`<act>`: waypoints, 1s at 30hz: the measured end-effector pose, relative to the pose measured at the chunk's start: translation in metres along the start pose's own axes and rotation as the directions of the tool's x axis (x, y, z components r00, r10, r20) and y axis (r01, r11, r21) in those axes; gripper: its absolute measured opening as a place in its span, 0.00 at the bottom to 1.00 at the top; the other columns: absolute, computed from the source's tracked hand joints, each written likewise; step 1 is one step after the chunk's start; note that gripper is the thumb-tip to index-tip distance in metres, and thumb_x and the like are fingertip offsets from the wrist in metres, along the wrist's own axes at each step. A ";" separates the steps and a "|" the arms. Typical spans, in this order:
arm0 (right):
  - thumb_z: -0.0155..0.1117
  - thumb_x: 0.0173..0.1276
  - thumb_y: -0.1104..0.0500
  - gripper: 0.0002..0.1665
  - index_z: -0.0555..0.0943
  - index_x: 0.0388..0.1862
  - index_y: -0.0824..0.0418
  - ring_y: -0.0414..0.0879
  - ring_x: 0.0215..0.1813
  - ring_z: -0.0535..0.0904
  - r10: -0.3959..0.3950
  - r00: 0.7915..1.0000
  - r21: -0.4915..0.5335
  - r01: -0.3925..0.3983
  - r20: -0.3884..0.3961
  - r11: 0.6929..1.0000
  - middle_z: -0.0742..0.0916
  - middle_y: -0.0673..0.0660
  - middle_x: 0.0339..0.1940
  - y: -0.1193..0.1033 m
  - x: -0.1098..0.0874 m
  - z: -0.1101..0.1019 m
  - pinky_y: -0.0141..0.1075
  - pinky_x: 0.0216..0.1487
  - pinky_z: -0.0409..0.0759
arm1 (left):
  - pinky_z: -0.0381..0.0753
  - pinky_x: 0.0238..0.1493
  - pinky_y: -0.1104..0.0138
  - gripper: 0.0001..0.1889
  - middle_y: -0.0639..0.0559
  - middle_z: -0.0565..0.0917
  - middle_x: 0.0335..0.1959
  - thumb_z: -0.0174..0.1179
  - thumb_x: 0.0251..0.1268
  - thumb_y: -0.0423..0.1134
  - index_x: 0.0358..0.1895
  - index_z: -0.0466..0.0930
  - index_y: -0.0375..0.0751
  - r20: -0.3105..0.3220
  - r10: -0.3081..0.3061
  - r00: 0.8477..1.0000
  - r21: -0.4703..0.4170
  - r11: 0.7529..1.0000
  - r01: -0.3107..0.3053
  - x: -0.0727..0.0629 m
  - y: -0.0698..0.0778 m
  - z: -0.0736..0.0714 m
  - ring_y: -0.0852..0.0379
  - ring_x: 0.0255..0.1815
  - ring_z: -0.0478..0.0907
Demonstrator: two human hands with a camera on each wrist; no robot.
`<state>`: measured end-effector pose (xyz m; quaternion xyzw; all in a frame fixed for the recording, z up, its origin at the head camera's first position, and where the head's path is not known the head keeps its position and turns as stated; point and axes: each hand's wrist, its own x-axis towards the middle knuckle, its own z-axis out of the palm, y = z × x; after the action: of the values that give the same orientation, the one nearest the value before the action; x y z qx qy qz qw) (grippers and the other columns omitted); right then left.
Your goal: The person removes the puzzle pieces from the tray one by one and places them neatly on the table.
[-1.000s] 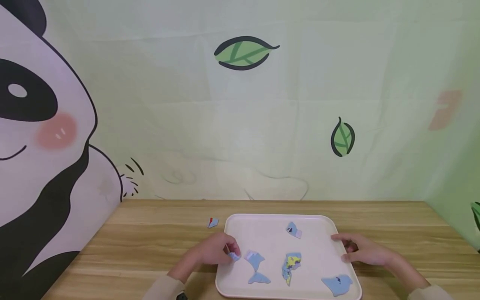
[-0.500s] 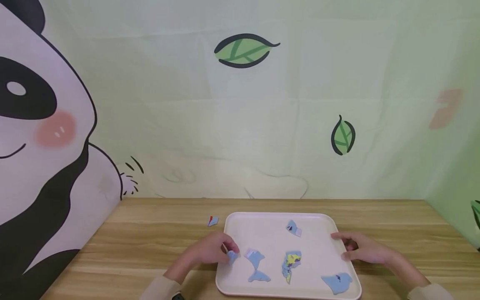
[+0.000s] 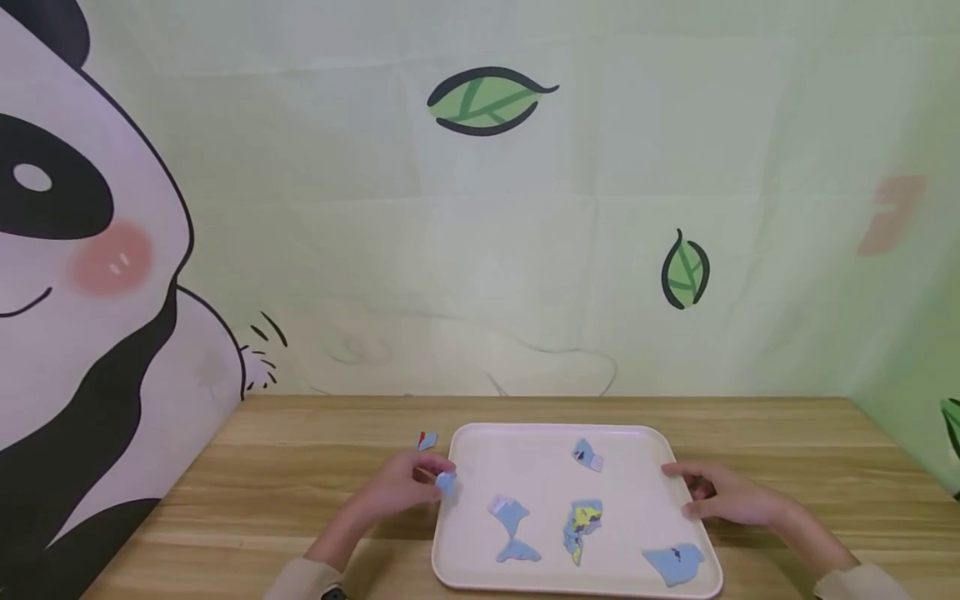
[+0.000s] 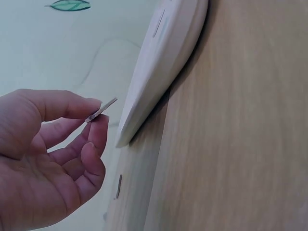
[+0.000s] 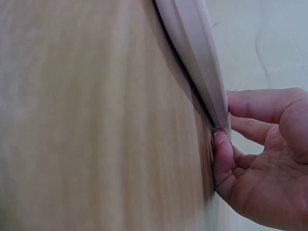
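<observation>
A small, thin, light-blue puzzle piece [image 3: 446, 483] is pinched between the thumb and fingers of my left hand [image 3: 401, 483], just over the left rim of the white tray [image 3: 517, 454]. In the left wrist view the piece [image 4: 102, 109] shows edge-on, raised off the tray. My right hand [image 3: 723, 496] holds the tray's right rim; in the right wrist view its thumb and a curled finger [image 5: 221, 156] meet the tray edge. On the tray lie a yellow-and-blue piece [image 3: 585, 521], fishtail-shaped blue pieces [image 3: 513, 517], a top piece [image 3: 585, 455] and a blue piece [image 3: 675, 565] at lower right.
One blue piece with a red mark [image 3: 427, 440] lies on the wooden table [image 3: 315, 442], left of the tray and just beyond my left hand. A pale green wall [image 3: 525, 250] with leaf drawings and a painted panda [image 3: 150, 333] borders the table.
My left hand has lifted the small blue piece from the tray and carried it up and left to the rim. The right hand has stayed at the right rim.
</observation>
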<state>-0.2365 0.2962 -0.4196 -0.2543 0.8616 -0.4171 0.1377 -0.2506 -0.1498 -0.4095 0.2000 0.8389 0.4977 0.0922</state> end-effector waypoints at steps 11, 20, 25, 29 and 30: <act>0.63 0.57 0.61 0.37 0.62 0.59 0.80 0.39 0.34 0.67 0.025 1.000 -0.016 -0.025 -0.012 1.000 0.74 0.60 0.41 0.001 -0.002 -0.001 0.27 0.35 0.68 | 0.78 0.35 0.64 0.19 0.40 0.79 0.40 0.59 0.47 0.26 0.46 0.75 0.24 -0.093 -0.052 0.994 -0.080 0.996 0.045 0.000 -0.012 -0.013 0.54 0.35 0.77; 0.63 0.56 0.62 0.36 0.62 0.59 0.81 0.40 0.35 0.67 0.025 1.000 -0.006 -0.025 -0.008 1.000 0.75 0.60 0.41 0.001 -0.001 -0.001 0.27 0.35 0.68 | 0.76 0.31 0.67 0.16 0.44 0.80 0.35 0.60 0.45 0.26 0.42 0.77 0.26 -0.156 -0.151 0.976 -0.034 0.988 0.148 0.006 -0.018 -0.020 0.58 0.31 0.75; 0.63 0.57 0.62 0.37 0.62 0.60 0.80 0.41 0.35 0.67 0.040 0.999 0.007 -0.040 -0.004 0.999 0.74 0.60 0.41 0.000 -0.001 0.000 0.28 0.35 0.68 | 0.74 0.27 0.68 0.16 0.45 0.78 0.33 0.59 0.44 0.22 0.42 0.77 0.25 -0.173 -0.208 0.963 -0.035 0.978 0.205 0.010 -0.022 -0.020 0.58 0.27 0.72; 0.63 0.57 0.62 0.37 0.61 0.60 0.81 0.41 0.35 0.67 0.028 1.000 0.016 -0.028 0.004 0.999 0.75 0.61 0.42 0.001 0.000 -0.001 0.28 0.36 0.68 | 0.75 0.26 0.68 0.15 0.46 0.78 0.32 0.60 0.43 0.21 0.40 0.78 0.27 -0.197 -0.251 0.948 -0.031 0.968 0.250 0.013 -0.024 -0.020 0.58 0.26 0.73; 0.63 0.57 0.62 0.37 0.61 0.60 0.81 0.41 0.35 0.67 0.022 1.000 0.015 -0.022 0.005 1.000 0.75 0.61 0.42 0.001 0.000 -0.001 0.27 0.36 0.68 | 0.76 0.26 0.68 0.15 0.46 0.78 0.32 0.60 0.43 0.21 0.40 0.78 0.28 -0.204 -0.260 0.944 -0.028 0.965 0.260 0.014 -0.024 -0.020 0.58 0.26 0.73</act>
<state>-0.2369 0.2970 -0.4196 -0.2447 0.8608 -0.4216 0.1462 -0.2764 -0.1698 -0.4205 0.0351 0.8629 0.4993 0.0698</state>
